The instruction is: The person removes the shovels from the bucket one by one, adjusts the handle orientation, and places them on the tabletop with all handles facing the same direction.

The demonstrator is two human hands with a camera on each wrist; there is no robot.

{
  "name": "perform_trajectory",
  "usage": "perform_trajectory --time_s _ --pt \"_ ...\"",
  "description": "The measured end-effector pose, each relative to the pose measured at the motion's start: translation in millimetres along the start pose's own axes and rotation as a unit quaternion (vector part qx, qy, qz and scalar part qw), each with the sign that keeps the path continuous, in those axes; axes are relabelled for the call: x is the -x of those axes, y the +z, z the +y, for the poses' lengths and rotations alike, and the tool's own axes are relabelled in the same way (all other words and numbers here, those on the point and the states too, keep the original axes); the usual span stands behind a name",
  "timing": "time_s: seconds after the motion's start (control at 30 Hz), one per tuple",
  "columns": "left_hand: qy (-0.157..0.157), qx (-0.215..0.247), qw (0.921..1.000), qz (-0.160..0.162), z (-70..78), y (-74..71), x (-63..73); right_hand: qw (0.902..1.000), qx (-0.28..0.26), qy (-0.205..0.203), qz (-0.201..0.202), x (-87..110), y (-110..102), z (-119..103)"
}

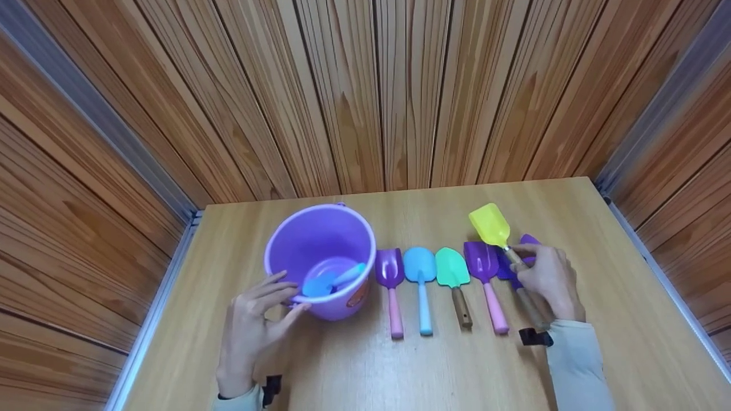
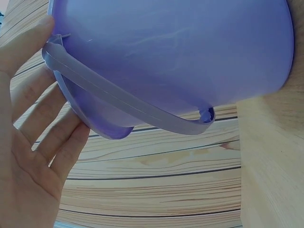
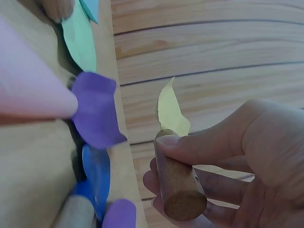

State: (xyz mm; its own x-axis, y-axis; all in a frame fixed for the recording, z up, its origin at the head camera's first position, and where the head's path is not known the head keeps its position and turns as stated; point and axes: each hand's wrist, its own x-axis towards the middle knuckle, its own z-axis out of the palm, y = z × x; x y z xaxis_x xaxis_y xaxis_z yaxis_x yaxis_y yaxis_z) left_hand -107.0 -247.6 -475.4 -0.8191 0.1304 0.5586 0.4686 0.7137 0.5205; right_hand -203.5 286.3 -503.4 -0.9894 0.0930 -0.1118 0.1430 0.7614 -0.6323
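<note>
My left hand (image 1: 254, 325) holds the rim of a purple bucket (image 1: 320, 225), thumb and fingers on either side of the edge. Inside the bucket lies a blue toy shovel (image 1: 320, 285). The bucket's handle (image 2: 128, 102) hangs down its side in the left wrist view. My right hand (image 1: 548, 279) pinches the wooden handle (image 3: 183, 190) of a yellow toy shovel (image 1: 490, 224), raised above the table with its blade pointing away. Beneath that hand are a dark blue trowel (image 1: 505, 267) with a wooden handle and a partly hidden purple shovel (image 1: 529, 240).
Right of the bucket, a row on the table (image 1: 377, 377) holds a pink-handled purple shovel (image 1: 390, 268), a light blue shovel (image 1: 420, 265), a green trowel (image 1: 452, 267) and another pink-handled purple shovel (image 1: 481, 260). Wood-plank walls (image 1: 354, 103) enclose the back and sides.
</note>
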Motion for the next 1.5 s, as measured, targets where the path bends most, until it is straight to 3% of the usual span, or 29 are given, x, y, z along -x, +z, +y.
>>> perform_trajectory --time_s 0.27,0.77,1.07,1.23,1.5 --pt "0.027 -0.006 0.9996 0.006 2.0 0.5 -2.5 0.9964 -0.045 0.069 -0.019 6.0 -18.1 25.2" --pt "0.007 0.0 1.0 0.003 1.9 -0.2 -4.0 0.9969 -0.025 0.074 0.006 10.8 -52.2 61.7" --pt "0.009 -0.004 0.9999 0.004 1.9 -0.1 -2.8 0.9925 -0.021 0.12 -0.011 12.5 -63.5 84.6" --pt "0.024 -0.008 0.9996 0.01 1.8 0.2 -2.2 0.9906 -0.011 0.135 -0.02 14.8 -66.0 99.2" --pt "0.024 -0.003 0.9997 0.01 1.7 0.6 -1.9 0.9869 -0.004 0.157 -0.037 15.9 -66.6 106.9"
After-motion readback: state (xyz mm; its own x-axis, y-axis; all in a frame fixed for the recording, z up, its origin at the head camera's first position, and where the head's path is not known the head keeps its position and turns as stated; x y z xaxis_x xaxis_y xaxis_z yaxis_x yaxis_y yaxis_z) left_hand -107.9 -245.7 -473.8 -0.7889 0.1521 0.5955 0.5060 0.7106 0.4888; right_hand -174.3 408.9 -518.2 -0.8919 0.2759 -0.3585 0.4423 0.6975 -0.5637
